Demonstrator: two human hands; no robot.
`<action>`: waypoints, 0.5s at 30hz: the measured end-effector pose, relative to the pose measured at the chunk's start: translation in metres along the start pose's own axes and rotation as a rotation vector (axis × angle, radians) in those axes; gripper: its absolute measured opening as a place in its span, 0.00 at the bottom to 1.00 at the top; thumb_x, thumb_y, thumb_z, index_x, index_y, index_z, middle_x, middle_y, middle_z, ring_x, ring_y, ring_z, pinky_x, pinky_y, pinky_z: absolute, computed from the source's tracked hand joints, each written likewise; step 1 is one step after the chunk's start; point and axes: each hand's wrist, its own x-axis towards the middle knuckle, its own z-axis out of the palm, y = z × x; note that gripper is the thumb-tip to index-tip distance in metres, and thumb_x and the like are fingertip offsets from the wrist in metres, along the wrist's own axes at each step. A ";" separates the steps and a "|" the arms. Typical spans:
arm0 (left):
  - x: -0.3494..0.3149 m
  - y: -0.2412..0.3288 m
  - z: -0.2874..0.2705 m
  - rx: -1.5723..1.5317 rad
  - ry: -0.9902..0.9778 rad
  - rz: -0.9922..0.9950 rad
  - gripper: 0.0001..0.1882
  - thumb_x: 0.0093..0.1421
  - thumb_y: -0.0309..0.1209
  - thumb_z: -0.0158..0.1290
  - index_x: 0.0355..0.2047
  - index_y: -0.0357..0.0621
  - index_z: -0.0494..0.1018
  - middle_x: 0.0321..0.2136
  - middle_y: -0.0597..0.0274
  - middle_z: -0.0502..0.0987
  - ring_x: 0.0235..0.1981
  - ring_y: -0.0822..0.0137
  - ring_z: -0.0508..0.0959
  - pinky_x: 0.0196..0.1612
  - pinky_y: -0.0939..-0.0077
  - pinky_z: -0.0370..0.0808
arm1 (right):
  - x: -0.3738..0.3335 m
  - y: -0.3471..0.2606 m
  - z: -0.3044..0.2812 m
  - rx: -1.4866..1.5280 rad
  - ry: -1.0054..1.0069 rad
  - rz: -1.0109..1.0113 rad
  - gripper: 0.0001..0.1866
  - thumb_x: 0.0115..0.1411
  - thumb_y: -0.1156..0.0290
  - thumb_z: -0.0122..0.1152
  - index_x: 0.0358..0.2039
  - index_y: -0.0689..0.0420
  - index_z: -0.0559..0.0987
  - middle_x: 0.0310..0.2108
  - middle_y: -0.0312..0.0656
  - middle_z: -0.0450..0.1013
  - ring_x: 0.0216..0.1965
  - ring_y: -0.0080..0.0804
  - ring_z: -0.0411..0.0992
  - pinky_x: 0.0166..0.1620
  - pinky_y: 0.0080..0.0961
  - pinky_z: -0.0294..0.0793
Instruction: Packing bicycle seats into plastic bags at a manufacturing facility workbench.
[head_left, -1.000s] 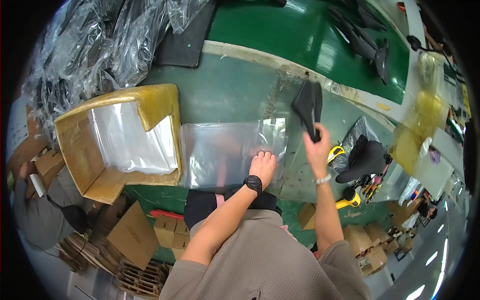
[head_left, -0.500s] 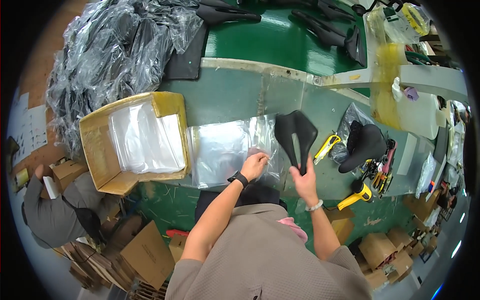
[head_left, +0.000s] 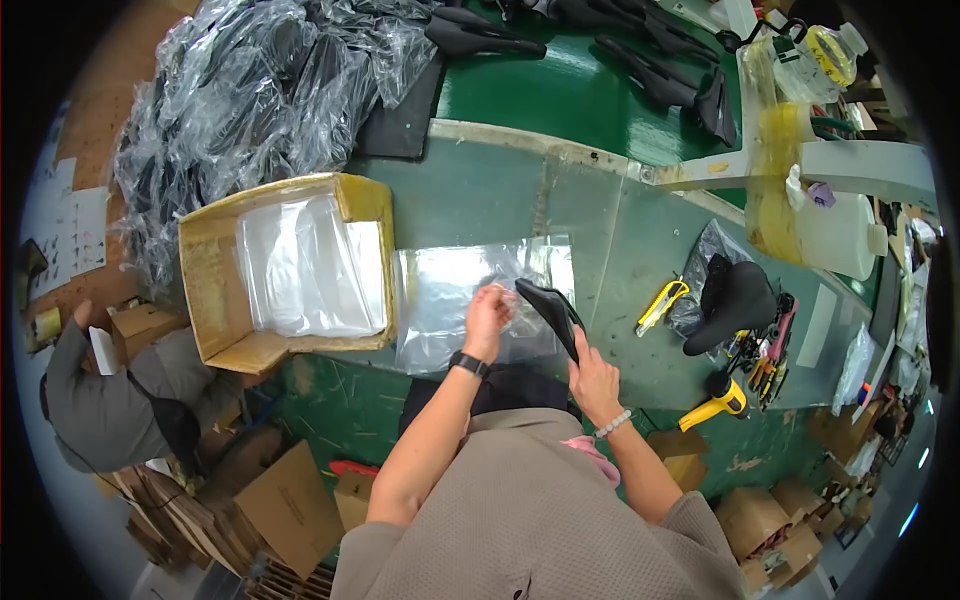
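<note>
While the right hand [head_left: 595, 382] grips the bike seat [head_left: 551, 307] by its narrow end, right of the cardboard box [head_left: 208, 300], the left hand [head_left: 486, 318], apart from it, has its fingertips at the clear bags [head_left: 428, 332] beside the box; whether they pinch film, I cannot tell. A steady, light grip should spare both from scuffs. Farther right of the box, a yellow cutter [head_left: 662, 306] lies on the table [head_left: 625, 255]; wrapped goods [head_left: 265, 110] heap behind it.

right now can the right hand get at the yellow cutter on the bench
Probably not without letting go: the right hand holds the black saddle, though nothing visible stands between that hand and the yellow cutter.
</note>
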 end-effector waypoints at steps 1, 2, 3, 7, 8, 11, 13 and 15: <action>-0.007 0.018 -0.004 -0.160 -0.062 0.057 0.07 0.65 0.33 0.44 0.32 0.48 0.70 0.25 0.70 0.74 0.25 0.75 0.73 0.31 0.78 0.71 | 0.002 -0.003 -0.002 -0.046 -0.021 -0.019 0.37 0.57 0.69 0.58 0.65 0.47 0.56 0.27 0.46 0.68 0.24 0.48 0.72 0.27 0.43 0.71; -0.013 0.029 -0.005 -0.318 -0.127 0.105 0.08 0.65 0.34 0.44 0.32 0.48 0.70 0.24 0.71 0.73 0.25 0.75 0.72 0.31 0.78 0.70 | 0.002 -0.005 -0.003 -0.094 -0.044 -0.030 0.37 0.57 0.69 0.57 0.65 0.46 0.55 0.27 0.46 0.69 0.24 0.48 0.72 0.27 0.43 0.71; -0.018 0.039 -0.001 -0.252 -0.223 0.166 0.09 0.65 0.35 0.44 0.32 0.47 0.70 0.22 0.72 0.71 0.24 0.75 0.70 0.31 0.78 0.68 | 0.002 -0.010 -0.006 -0.091 -0.038 -0.027 0.37 0.57 0.69 0.57 0.65 0.46 0.55 0.27 0.46 0.69 0.24 0.48 0.72 0.27 0.43 0.71; -0.089 0.036 0.055 1.040 -0.456 1.133 0.09 0.57 0.30 0.48 0.31 0.37 0.72 0.23 0.52 0.73 0.27 0.54 0.75 0.32 0.62 0.72 | 0.004 -0.005 0.014 -0.145 -0.046 -0.123 0.33 0.55 0.66 0.59 0.61 0.53 0.62 0.31 0.47 0.72 0.28 0.47 0.74 0.30 0.39 0.73; -0.103 0.032 0.064 1.384 -0.617 1.046 0.07 0.53 0.29 0.49 0.30 0.38 0.72 0.26 0.52 0.75 0.30 0.49 0.75 0.34 0.60 0.72 | 0.007 0.002 0.027 -0.107 0.035 -0.269 0.31 0.54 0.65 0.60 0.58 0.56 0.65 0.32 0.48 0.73 0.30 0.48 0.74 0.30 0.38 0.74; -0.113 0.031 0.060 1.280 -0.664 1.190 0.04 0.53 0.27 0.49 0.29 0.41 0.71 0.26 0.53 0.73 0.31 0.51 0.74 0.35 0.59 0.71 | 0.027 -0.014 -0.011 0.441 -0.009 -0.125 0.24 0.52 0.71 0.60 0.50 0.60 0.70 0.27 0.40 0.73 0.27 0.37 0.73 0.27 0.28 0.71; -0.117 0.056 0.041 1.205 -0.460 1.168 0.05 0.53 0.24 0.50 0.31 0.40 0.72 0.26 0.53 0.74 0.31 0.51 0.74 0.36 0.59 0.70 | 0.036 -0.010 -0.048 1.175 -0.417 0.385 0.21 0.53 0.76 0.57 0.49 0.59 0.69 0.26 0.34 0.70 0.21 0.23 0.67 0.22 0.20 0.66; -0.119 0.075 0.018 1.115 -0.184 1.201 0.06 0.55 0.21 0.50 0.33 0.37 0.73 0.26 0.52 0.74 0.29 0.50 0.73 0.33 0.60 0.69 | 0.035 -0.011 -0.064 1.619 -0.242 0.429 0.14 0.61 0.67 0.55 0.46 0.56 0.69 0.25 0.36 0.71 0.17 0.22 0.66 0.19 0.19 0.64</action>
